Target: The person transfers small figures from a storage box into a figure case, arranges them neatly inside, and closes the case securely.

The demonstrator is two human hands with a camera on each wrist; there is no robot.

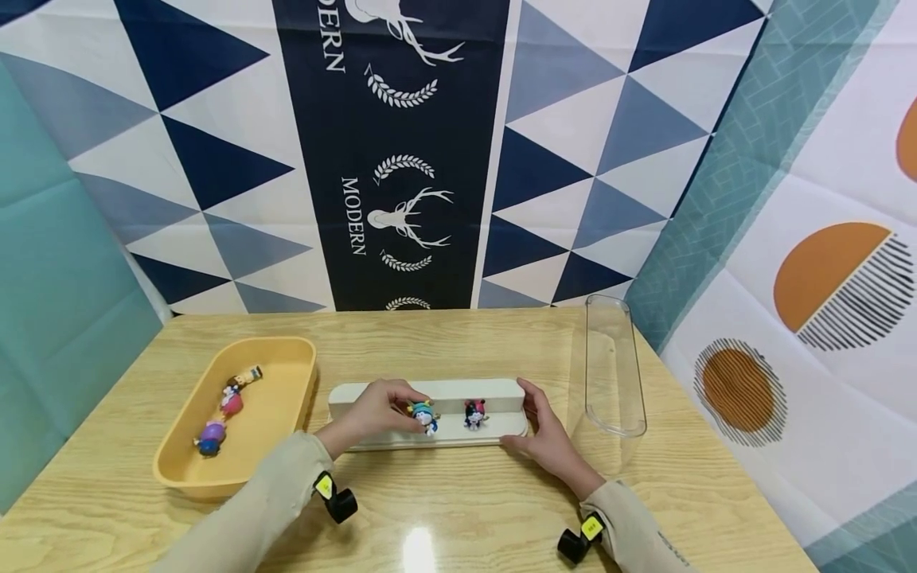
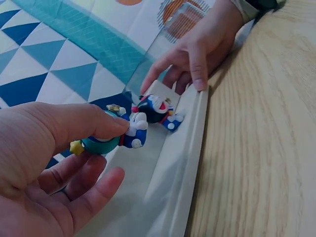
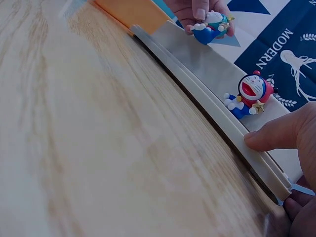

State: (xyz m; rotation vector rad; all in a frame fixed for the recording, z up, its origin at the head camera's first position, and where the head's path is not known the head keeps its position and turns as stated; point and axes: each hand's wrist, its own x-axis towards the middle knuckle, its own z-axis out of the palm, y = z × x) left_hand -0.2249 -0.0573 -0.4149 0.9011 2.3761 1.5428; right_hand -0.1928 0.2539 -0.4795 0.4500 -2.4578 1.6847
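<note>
My left hand [image 1: 374, 414] pinches a small cartoon figurine [image 1: 423, 415] with a teal hat and blue body between thumb and fingers. In the left wrist view this figurine [image 2: 106, 140] lies tilted in the hand, over a long white stepped display base [image 2: 131, 173]. A second figurine [image 3: 254, 89], with a red-and-dark hood and a gold star, stands on the base, right of the held one in the head view. The right hand [image 1: 546, 436] grips the right end of the base, its thumb [image 3: 274, 136] on the front edge.
A yellow-orange tray [image 1: 275, 414] at the left contains several more small figurines [image 1: 231, 400]. At the right, a clear plastic cover [image 1: 616, 366] is on the wooden table [image 1: 458, 493]. Patterned cloth [image 1: 573, 159] hangs behind the table.
</note>
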